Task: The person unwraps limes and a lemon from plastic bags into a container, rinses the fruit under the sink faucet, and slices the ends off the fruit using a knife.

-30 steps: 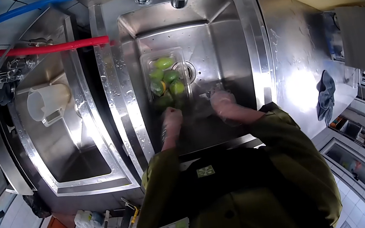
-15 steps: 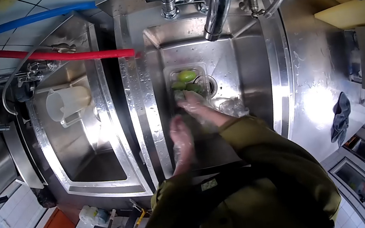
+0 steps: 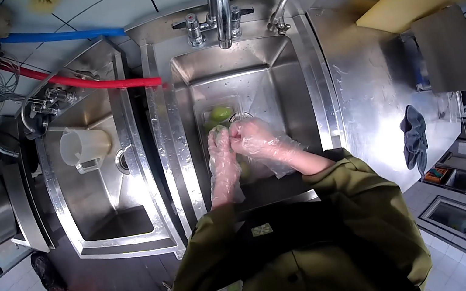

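Note:
Both my hands wear loose clear plastic gloves and meet over the sink (image 3: 290,99). My left hand (image 3: 223,158) is closed, with a green fruit (image 3: 218,129) partly showing at its fingertips. Pressed against it from the right, my right hand (image 3: 258,138) has its fingers curled in a pinch; what lies in them is hidden. Just beyond the hands, a green lime-like fruit (image 3: 221,113) sits in a clear plastic container (image 3: 200,109). Another greenish fruit (image 3: 244,168) shows below, between my wrists, partly covered by the glove.
A chrome faucet (image 3: 223,30) hangs over the sink's back edge. In the left-hand sink (image 3: 103,219) stands a translucent measuring jug (image 3: 85,147). A red hose (image 3: 105,83) crosses towards the divider. On the right counter (image 3: 355,100) lies a dark cloth (image 3: 414,140).
My right hand has come up out of the container, and my left hand has moved forward to meet it. The green fruit now shows at my left fingertips. The whole view has shifted.

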Motion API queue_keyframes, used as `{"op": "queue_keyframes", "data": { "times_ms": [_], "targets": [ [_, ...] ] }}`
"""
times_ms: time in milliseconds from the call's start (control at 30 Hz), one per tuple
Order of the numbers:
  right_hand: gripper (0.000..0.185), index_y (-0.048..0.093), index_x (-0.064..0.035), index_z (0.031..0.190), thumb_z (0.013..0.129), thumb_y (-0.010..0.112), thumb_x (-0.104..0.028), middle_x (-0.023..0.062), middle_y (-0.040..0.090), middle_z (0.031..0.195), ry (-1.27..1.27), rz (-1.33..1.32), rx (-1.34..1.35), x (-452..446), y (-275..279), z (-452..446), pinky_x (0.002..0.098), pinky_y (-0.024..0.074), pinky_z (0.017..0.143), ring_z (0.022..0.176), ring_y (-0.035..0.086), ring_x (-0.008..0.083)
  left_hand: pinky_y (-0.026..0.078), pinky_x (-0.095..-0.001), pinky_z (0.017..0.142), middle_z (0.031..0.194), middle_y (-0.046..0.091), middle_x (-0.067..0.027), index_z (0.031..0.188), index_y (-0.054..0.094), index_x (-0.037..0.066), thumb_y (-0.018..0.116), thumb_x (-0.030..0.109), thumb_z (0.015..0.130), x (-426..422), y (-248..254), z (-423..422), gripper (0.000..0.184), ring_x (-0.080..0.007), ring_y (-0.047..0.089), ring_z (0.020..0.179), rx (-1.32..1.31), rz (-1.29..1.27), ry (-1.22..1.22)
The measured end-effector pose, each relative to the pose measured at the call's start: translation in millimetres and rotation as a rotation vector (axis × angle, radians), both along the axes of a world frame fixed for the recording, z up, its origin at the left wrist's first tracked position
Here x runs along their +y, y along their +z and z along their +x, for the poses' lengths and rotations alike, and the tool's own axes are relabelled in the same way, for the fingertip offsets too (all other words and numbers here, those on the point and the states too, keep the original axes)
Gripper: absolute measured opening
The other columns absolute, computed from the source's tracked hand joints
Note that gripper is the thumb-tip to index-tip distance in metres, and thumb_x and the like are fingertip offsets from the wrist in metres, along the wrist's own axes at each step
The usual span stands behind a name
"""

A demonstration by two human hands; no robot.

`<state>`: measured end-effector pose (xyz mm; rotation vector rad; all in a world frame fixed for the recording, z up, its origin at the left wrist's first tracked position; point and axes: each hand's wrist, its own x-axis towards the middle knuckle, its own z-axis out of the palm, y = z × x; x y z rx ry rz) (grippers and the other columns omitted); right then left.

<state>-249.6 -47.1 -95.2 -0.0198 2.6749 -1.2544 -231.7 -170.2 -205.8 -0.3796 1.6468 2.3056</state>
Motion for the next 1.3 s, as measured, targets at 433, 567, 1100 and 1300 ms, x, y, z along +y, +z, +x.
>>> {"op": "queue_keyframes", "data": {
  "times_ms": [433, 567, 1100, 1300],
  "targets": [
    [0.021, 0.056, -0.0017, 0.090, 0.081, 0.054, -0.021, 0.0069, 0.056, 0.073, -0.316, -0.572, -0.129, 50, 11, 16, 0.0282, 0.0454, 0.057, 0.064, 0.056, 0.0148, 0.043, -0.0302, 0.075, 0.098, 0.051, -0.0100, 0.111, 0.045, 0.007, 0.056, 0.025, 0.084, -8, 96, -4, 0.035, -0.0209, 0.051, 0.089, -0.115, 0.177, 0.140],
    [0.033, 0.052, -0.0010, 0.103, 0.085, 0.054, -0.029, 0.0030, 0.053, 0.079, -0.005, -0.573, -0.393, 25, 52, 18, 0.0236, 0.0458, 0.060, 0.067, 0.053, 0.0092, 0.035, -0.0345, 0.089, 0.105, 0.050, -0.0136, 0.113, 0.044, 0.005, 0.053, 0.029, 0.084, 5, 101, -1, 0.038, -0.0243, 0.047, 0.100, 0.173, -0.301, -0.022],
    [0.013, 0.054, -0.0029, 0.084, 0.083, 0.056, -0.016, 0.0024, 0.054, 0.070, -0.218, -0.567, 0.168, 53, 54, 56, 0.0282, 0.0425, 0.058, 0.063, 0.052, 0.0154, 0.048, -0.0312, 0.076, 0.103, 0.051, -0.0041, 0.115, 0.046, 0.010, 0.056, 0.014, 0.079, 0, 151, -10, 0.037, -0.0168, 0.051, 0.092, -0.214, 0.655, -0.262],
    [0.023, 0.058, -0.0018, 0.083, 0.084, 0.056, -0.025, 0.0019, 0.055, 0.073, -0.297, -0.931, -0.151, 51, 90, 62, 0.0235, 0.0428, 0.062, 0.069, 0.052, 0.0092, 0.036, -0.0322, 0.090, 0.116, 0.044, -0.0039, 0.119, 0.046, 0.012, 0.051, 0.017, 0.084, 7, 148, -2, 0.035, -0.0172, 0.041, 0.109, 0.163, 0.135, -0.413]
  ]
}}
